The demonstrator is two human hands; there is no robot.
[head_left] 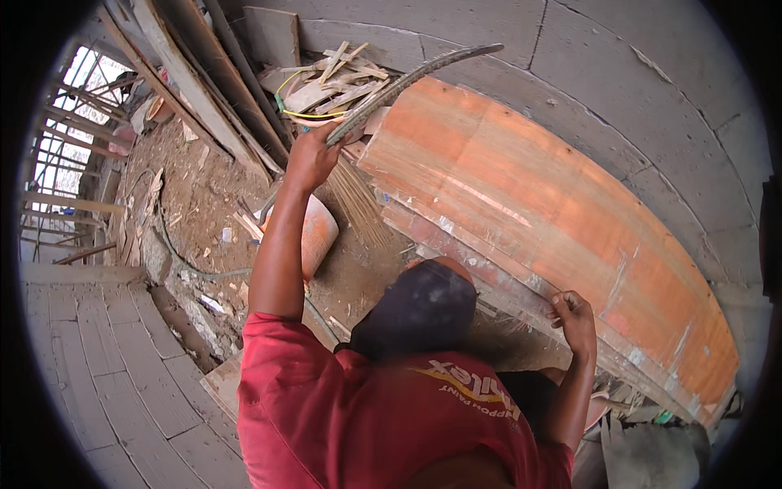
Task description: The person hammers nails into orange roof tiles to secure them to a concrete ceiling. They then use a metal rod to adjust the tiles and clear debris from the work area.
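Observation:
My left hand (311,156) is raised and closed around a long grey curved strip (407,79), whose kind I cannot make out. It reaches up and right to a dark tip in front of the block wall. Lower right, my right hand (574,318) has its fingers curled at the near edge of a large orange-brown plywood sheet (521,187). Whether those fingers grip the edge or something small is hidden. Another, greyer board (472,257) lies under the plywood. My bent knee in dark cloth (419,306) is between my arms.
Scrap wood (342,85) is heaped by the block wall (652,98). Long planks (195,77) lean at upper left. A stained bucket (319,236) and a bundle of thin sticks (354,200) are beyond my left arm. A hose (191,265) crosses the dirt floor.

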